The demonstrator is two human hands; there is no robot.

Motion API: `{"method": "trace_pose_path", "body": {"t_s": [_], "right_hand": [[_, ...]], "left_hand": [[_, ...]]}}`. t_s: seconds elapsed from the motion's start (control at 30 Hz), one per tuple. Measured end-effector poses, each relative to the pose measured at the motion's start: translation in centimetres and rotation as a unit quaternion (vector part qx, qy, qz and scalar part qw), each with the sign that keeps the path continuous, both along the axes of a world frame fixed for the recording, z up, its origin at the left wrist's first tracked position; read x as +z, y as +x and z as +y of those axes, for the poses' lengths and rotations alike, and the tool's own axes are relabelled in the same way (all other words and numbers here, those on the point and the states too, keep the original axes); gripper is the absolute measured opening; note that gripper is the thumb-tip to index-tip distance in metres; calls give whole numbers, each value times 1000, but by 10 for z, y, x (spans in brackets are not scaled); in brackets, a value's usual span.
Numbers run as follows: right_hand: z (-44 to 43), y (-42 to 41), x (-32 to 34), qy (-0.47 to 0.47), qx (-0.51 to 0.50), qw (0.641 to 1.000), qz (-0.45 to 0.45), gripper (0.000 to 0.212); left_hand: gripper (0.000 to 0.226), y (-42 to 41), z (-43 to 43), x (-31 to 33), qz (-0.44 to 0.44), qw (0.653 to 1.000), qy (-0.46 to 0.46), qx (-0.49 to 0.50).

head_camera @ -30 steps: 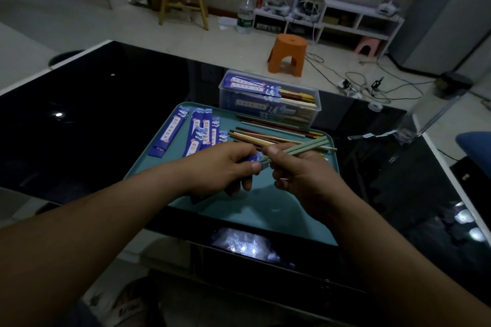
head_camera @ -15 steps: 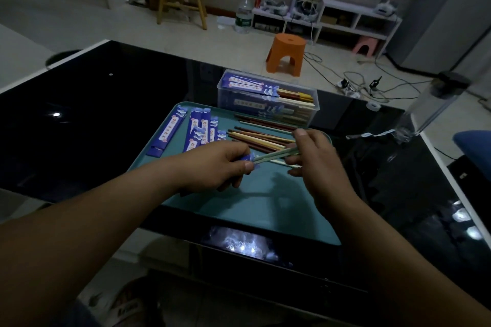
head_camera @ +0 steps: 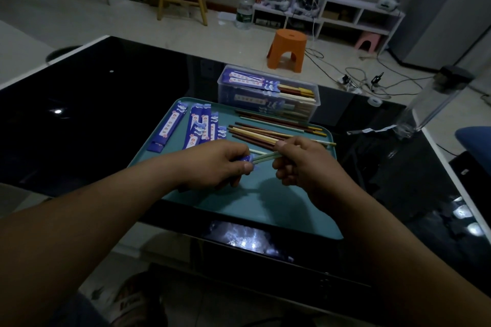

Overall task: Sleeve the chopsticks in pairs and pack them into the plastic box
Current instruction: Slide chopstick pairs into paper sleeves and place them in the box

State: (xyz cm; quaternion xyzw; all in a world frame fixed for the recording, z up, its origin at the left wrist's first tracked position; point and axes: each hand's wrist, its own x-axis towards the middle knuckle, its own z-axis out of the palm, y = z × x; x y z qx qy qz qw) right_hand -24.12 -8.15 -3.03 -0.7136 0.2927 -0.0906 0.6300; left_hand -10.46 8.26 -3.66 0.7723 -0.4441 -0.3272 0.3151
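Here, plastic box (head_camera: 225,89) of sleeved pairs (head_camera: 248,79), tray (head_camera: 239,203) of loose chopsticks (head_camera: 265,131), left grip (head_camera: 215,164) pinching sleeve (head_camera: 245,159), right grip (head_camera: 300,162) pinching green pair (head_camera: 265,158).

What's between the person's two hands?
Head view: pale green chopsticks bridge the gap, from the blue sleeve in the left hand to the right hand.

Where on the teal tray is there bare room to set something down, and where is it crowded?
Free: the near strip of the tray, between the left hand, the right hand and its front edge; also the black table left of it. Crowded: the far half, empty sleeves left, loose chopsticks right, the plastic box just behind.
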Motion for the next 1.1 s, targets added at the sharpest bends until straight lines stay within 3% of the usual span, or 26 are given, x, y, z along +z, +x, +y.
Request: {"method": "trace_pose_path", "body": {"t_s": [0.13,0.23,0.3,0.37,0.43,0.5,1.1], "right_hand": [[-4,-2,3,31,-28,999,-31,18],[-13,-5,8,84,-81,992,-56,15],[-18,-6,8,128,-108,983,-69,11],[-19,-5,7,160,-120,977,-79,8],[-17,-4,6,174,-123,974,-80,7],[-15,-3,4,172,-117,975,-76,8],[-6,3,-3,109,-50,993,9,25]], "left_hand": [[17,5,0,6,-104,991,-46,69],[26,21,2,5,-162,955,-121,216],[29,29,4,4,-104,935,-137,310],[34,31,3,2,43,929,-136,342],[34,25,2,3,149,931,-129,308],[30,19,1,3,167,939,-141,265],[27,15,4,4,115,970,-138,163]]}}
